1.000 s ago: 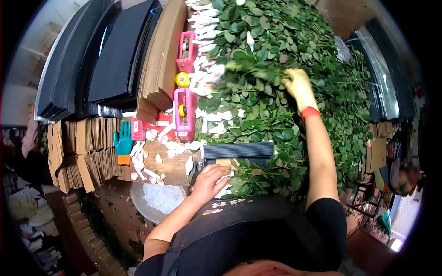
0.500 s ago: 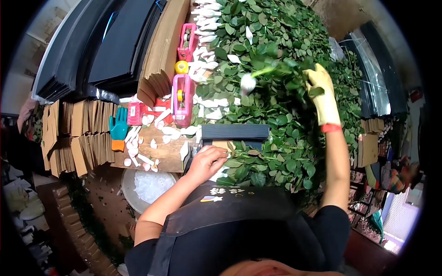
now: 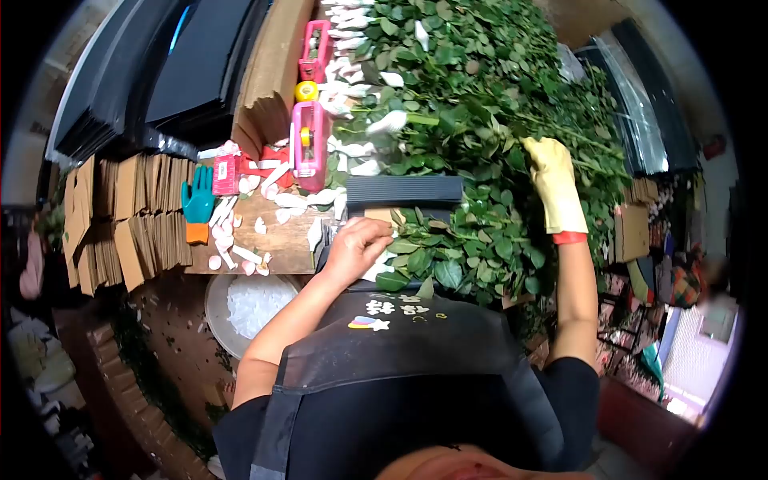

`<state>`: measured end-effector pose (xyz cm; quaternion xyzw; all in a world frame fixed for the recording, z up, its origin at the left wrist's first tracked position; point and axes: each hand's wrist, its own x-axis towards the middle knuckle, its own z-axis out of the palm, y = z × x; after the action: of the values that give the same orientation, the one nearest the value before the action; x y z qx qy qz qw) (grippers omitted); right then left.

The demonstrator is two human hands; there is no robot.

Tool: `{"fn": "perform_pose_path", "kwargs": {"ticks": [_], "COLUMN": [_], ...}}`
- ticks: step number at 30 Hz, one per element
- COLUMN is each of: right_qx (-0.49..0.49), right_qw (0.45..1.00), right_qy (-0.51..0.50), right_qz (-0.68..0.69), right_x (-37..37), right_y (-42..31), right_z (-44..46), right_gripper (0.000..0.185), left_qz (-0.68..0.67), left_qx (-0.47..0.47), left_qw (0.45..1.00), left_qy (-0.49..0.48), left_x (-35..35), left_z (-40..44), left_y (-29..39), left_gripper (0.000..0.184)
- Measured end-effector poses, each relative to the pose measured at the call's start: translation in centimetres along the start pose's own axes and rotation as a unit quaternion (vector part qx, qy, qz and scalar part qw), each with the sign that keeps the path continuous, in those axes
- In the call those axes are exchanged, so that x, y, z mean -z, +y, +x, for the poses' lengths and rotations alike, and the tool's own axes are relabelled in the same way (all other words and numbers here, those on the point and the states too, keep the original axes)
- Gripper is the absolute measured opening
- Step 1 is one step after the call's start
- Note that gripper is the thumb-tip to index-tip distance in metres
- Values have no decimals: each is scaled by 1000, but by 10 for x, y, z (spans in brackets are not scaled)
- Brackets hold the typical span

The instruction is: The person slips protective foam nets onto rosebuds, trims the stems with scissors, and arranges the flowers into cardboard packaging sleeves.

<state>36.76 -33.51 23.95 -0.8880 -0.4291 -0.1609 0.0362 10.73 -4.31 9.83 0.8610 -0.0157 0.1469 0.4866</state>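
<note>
My bare left hand (image 3: 359, 249) is closed, its fingertips together at the left end of a leafy bundle (image 3: 472, 252). What they hold, if anything, is hidden. A piece of cardboard and a black corrugated sheet (image 3: 405, 191) lie just beyond it. My right hand (image 3: 554, 186), in a pale yellow glove, is above the green stems on the right. Its fingers are curled and bunched, and leaves hide what is in them. A rose (image 3: 388, 122) with a white-covered head lies on the leaves, its thick stem pointing right.
Pink tape dispensers (image 3: 310, 148) and a yellow tape roll (image 3: 306, 91) stand left of the roses. A teal glove (image 3: 198, 196), cardboard stacks (image 3: 132, 184) and black sheets (image 3: 212, 72) are farther left. Below the table edge is a tub of white scraps (image 3: 254, 312).
The white-headed rose, blurred in my right hand's swing before, now lies still farther left. My right hand has moved nearer to me. The left fingers have bunched up and the view has shifted slightly.
</note>
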Motion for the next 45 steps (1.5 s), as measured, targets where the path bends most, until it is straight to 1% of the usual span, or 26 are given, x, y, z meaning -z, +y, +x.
{"fn": "perform_pose_path", "kwargs": {"ticks": [5, 6, 7, 8, 9, 10, 11, 13, 14, 15, 18, 19, 20, 22, 23, 25, 27, 29, 30, 31, 33, 35, 37, 39, 43, 45], "right_qx": [-28, 2, 33, 24, 19, 12, 5, -43, -44, -46, -76, -80, -138, -106, -97, -68, -77, -58, -310, -535, -242, -105, 8, 67, 86, 3], "right_qw": [998, 989, 970, 957, 945, 953, 961, 958, 955, 952, 900, 883, 823, 851, 917, 987, 996, 977, 938, 818, 956, 989, 987, 991, 984, 992], "right_qy": [-49, -83, -115, -210, -229, -219, -208, -259, -271, -283, -370, -375, -486, -383, -222, -38, -27, -129, -153, -169, -132, 33, 150, -19, 135, 18], "right_qz": [37, 125, 211, 201, 235, 207, 180, 116, 113, 110, 216, 270, 259, 344, 316, 138, -21, -160, -16, 128, -100, -98, -64, -118, -76, -123], "right_x": [62, 59, 61, 66, 50, 36, 22, -2, -6, -7, -12, -12, 21, 17, -13, -60, -116, -192, -194, -194, -161, -100, -73, -82, -15, -30], "right_y": [-33, -35, -42, -53, -53, -52, -51, -53, -54, -57, -27, -15, -11, 8, 22, 33, 54, 100, 98, 95, 107, 105, 107, 113, 80, 81], "right_z": [-35, -43, -45, -45, -54, -68, -82, -94, -97, -96, -100, -95, -58, -14, -6, 33, 64, 73, 90, 108, 113, 117, 109, 110, 105, 95], "right_gripper": [56, 51, 47, 47, 43, 39, 36, 30, 29, 29, 37, 41, 52, 49, 44, 40, 40, 35, 35, 36, 32, 54, 48, 53, 52, 68], "left_qz": [-51, -69, -117, -143, -170, -65, -108, -60, 30, 45, -4, -10, -24, -29, -18, -56, -55, -51, -44, -37, -44, -43, -46, -35, -60, -57], "left_qx": [105, 93, 182, 154, 126, 89, 134, 122, 45, 22, 96, 104, 113, 109, 95, 151, 158, 175, 181, 185, 181, 164, 173, 183, 149, 176], "left_qw": [993, 993, 975, 978, 977, 994, 985, 990, 998, 997, 995, 994, 993, 993, 994, 985, 984, 982, 981, 981, 982, 985, 983, 982, 987, 982], "left_qy": [-20, -6, -59, -19, 23, 12, 19, 31, 37, 51, 2, -12, -19, -34, -41, -55, -57, -49, -49, -50, -38, -26, -38, -45, -28, -38], "left_x": [-3, -5, -10, -19, -26, -9, -8, -10, -6, -3, 1, 1, 1, 4, 7, 9, 8, 8, 7, 6, 4, 3, 3, 4, 1, 4], "left_z": [-4, -5, -11, -15, -18, -10, -9, -10, -7, -2, 1, 1, 2, 4, 5, 9, 7, 7, 5, 4, 2, 2, 3, 4, 3, 5], "left_y": [0, -3, -9, -22, -31, -15, -7, -5, -3, 4, 14, 12, 11, 10, 10, 16, 12, 15, 14, 13, 11, 9, 7, 9, 3, 11], "left_gripper": [33, 53, 68, 71, 75, 77, 83, 84, 82, 66, 39, 43, 46, 51, 53, 56, 57, 59, 60, 60, 60, 60, 60, 61, 60, 58]}}
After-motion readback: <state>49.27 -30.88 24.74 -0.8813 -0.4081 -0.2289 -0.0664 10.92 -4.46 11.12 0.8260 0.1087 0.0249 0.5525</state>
